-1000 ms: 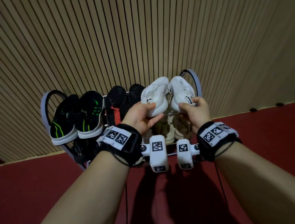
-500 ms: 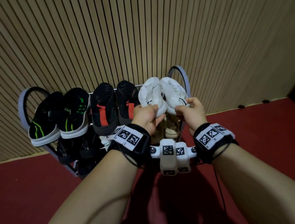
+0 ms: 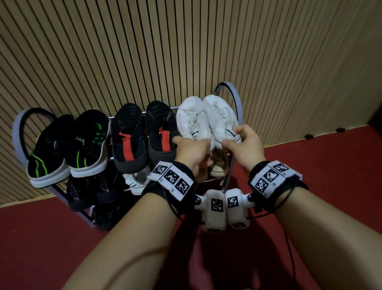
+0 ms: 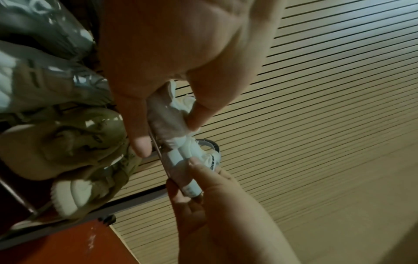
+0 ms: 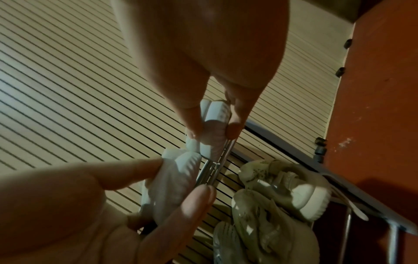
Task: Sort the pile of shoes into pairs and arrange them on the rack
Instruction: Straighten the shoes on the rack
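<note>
Two white sneakers stand side by side, toes to the wall, at the right end of the rack's [image 3: 16, 139] top tier. My left hand [image 3: 193, 144] grips the heel of the left white sneaker [image 3: 189, 119]. My right hand [image 3: 233, 138] pinches the heel of the right white sneaker [image 3: 219, 115]. The left wrist view shows my thumb and fingers pinching the left sneaker's heel [image 4: 167, 116], with the right hand [image 4: 214, 205] below on the other sneaker [image 4: 187, 169]. In the right wrist view the right sneaker's heel [image 5: 216, 112] sits between my fingertips.
A black-and-green pair [image 3: 70, 146] and a black-and-red pair [image 3: 145, 135] fill the top tier's left and middle. Black shoes [image 3: 87, 191], a white shoe [image 3: 133, 182] and beige shoes [image 3: 219, 165] lie on the lower tier. A slatted wall [image 3: 176, 42] stands behind; the floor [image 3: 32, 239] is red.
The two white sneakers have come closer together and now touch side by side at the rack's right end. Both hands have kept their hold on the heels.
</note>
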The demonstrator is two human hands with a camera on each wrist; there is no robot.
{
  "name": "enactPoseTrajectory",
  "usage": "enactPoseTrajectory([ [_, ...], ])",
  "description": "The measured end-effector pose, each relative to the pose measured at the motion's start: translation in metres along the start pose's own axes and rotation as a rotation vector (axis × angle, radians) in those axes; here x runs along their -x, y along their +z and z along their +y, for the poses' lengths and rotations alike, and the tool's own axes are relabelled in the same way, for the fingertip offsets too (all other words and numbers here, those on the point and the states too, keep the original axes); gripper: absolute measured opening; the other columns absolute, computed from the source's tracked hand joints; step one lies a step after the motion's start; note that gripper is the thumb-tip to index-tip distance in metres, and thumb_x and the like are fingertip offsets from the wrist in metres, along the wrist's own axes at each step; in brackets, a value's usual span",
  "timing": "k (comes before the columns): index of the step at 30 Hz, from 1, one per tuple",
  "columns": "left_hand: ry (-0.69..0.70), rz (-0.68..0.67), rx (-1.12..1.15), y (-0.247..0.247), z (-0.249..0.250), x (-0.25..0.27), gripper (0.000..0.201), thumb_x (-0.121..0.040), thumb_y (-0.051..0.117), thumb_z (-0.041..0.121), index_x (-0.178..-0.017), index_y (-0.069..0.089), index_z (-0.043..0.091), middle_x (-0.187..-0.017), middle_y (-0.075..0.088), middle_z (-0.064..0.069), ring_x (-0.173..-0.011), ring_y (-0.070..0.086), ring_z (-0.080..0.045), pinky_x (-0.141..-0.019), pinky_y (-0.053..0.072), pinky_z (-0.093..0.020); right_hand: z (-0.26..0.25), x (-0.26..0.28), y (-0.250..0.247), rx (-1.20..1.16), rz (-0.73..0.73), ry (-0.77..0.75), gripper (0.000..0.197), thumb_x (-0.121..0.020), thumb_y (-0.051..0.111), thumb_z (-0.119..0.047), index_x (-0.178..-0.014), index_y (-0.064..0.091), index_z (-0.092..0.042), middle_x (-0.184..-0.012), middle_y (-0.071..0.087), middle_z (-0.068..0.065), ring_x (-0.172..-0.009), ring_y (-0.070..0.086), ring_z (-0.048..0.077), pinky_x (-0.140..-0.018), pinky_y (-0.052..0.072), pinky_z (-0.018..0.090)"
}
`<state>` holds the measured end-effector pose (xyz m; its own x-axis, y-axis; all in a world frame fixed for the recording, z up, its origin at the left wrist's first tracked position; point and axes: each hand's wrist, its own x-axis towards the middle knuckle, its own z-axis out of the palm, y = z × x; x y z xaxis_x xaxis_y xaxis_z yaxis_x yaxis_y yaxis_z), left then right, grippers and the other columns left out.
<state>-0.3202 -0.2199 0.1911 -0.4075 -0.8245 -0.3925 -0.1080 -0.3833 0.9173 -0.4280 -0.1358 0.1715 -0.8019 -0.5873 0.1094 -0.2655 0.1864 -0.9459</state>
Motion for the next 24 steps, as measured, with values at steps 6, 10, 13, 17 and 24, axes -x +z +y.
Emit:
enactPoseTrajectory([
  [6, 0.054, 0.016, -0.046, -0.002, -0.004, 0.0, 0.052, -0.086, 0.069, 0.017, -0.118, 0.027, 0.017, -0.106, 0.053, -0.012, -0.077, 0.065, -0.031, -0.059, 0.06, -0.042, -0.011, -0.002, 0.0, 0.193, 0.018, -0.093, 0.031, -0.072, 0.079, -0.018, -0.086, 0.057, -0.034, -0.104, 0.055, 0.009, -0.083, 0.056, 0.016, -0.076, 0.042, 0.023],
  [10, 0.073, 0.072, -0.017, 0.001, -0.006, -0.001, 0.048, -0.086, 0.069, 0.015, -0.116, 0.031, 0.014, -0.102, 0.05, -0.006, -0.078, 0.066, -0.029, -0.065, 0.061, -0.049, -0.011, 0.006, -0.004, 0.311, 0.048, -0.139, 0.027, -0.078, 0.076, -0.017, -0.099, 0.061, -0.022, -0.11, 0.046, 0.006, -0.09, 0.048, 0.015, -0.082, 0.035, 0.02],
  [13, 0.076, 0.112, -0.058, 0.004, -0.006, 0.001, 0.048, -0.084, 0.07, 0.017, -0.111, 0.031, 0.015, -0.102, 0.051, -0.008, -0.076, 0.066, -0.031, -0.065, 0.06, -0.052, -0.01, 0.009, -0.006, 0.336, 0.054, -0.165, 0.026, -0.079, 0.076, -0.017, -0.1, 0.062, -0.022, -0.112, 0.047, 0.007, -0.092, 0.049, 0.016, -0.082, 0.037, 0.021],
  [17, 0.094, 0.159, -0.144, 0.007, -0.01, -0.002, 0.048, -0.084, 0.071, 0.022, -0.109, 0.031, 0.013, -0.095, 0.055, -0.008, -0.068, 0.062, -0.025, -0.066, 0.06, -0.046, -0.01, 0.007, -0.009, 0.279, 0.043, -0.137, 0.027, -0.077, 0.077, -0.019, -0.095, 0.059, -0.026, -0.108, 0.051, 0.005, -0.089, 0.05, 0.014, -0.08, 0.038, 0.022],
  [24, 0.128, 0.138, -0.255, 0.003, -0.012, 0.003, 0.064, -0.077, 0.071, 0.028, -0.124, 0.031, 0.011, -0.119, 0.058, -0.014, -0.102, 0.061, -0.034, -0.089, 0.054, -0.047, -0.001, 0.008, -0.005, 0.13, 0.03, -0.039, 0.026, -0.073, 0.078, -0.022, -0.084, 0.054, -0.021, -0.085, 0.061, -0.007, -0.081, 0.058, 0.016, -0.069, 0.043, 0.027],
])
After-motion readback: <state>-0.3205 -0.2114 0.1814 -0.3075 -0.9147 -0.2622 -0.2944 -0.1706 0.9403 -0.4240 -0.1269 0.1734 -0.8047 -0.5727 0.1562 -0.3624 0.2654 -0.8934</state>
